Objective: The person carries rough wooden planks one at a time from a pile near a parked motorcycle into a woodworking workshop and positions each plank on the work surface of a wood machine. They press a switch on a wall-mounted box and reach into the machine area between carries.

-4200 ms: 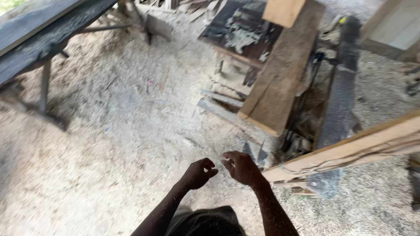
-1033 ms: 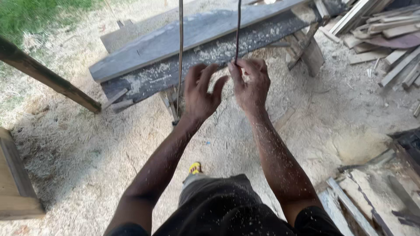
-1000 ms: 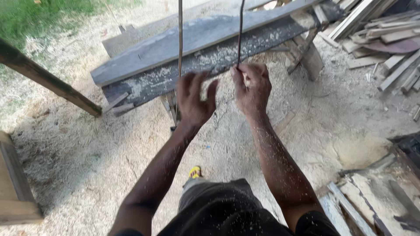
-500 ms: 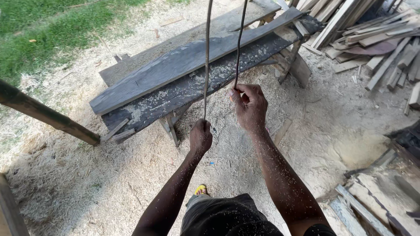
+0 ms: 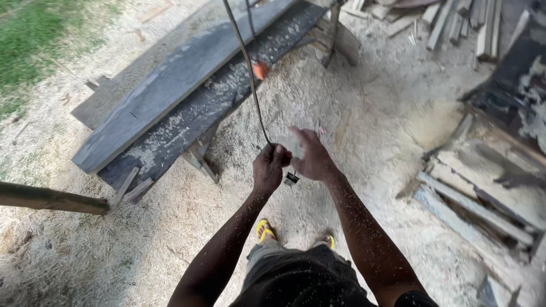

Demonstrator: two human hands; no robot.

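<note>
Dark thin cord [image 5: 250,79] in fisted left hand [image 5: 269,168], sawdust-speckled arms

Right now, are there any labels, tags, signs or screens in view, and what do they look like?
Tag: small dark rectangle with a pale patch, hanging between the left hand and right hand, just below the cord that the left hand grips.
Orange blob: small and blurred, beside the cord higher up; cannot tell whether it is a label.
No signs, packages or screens.
</note>
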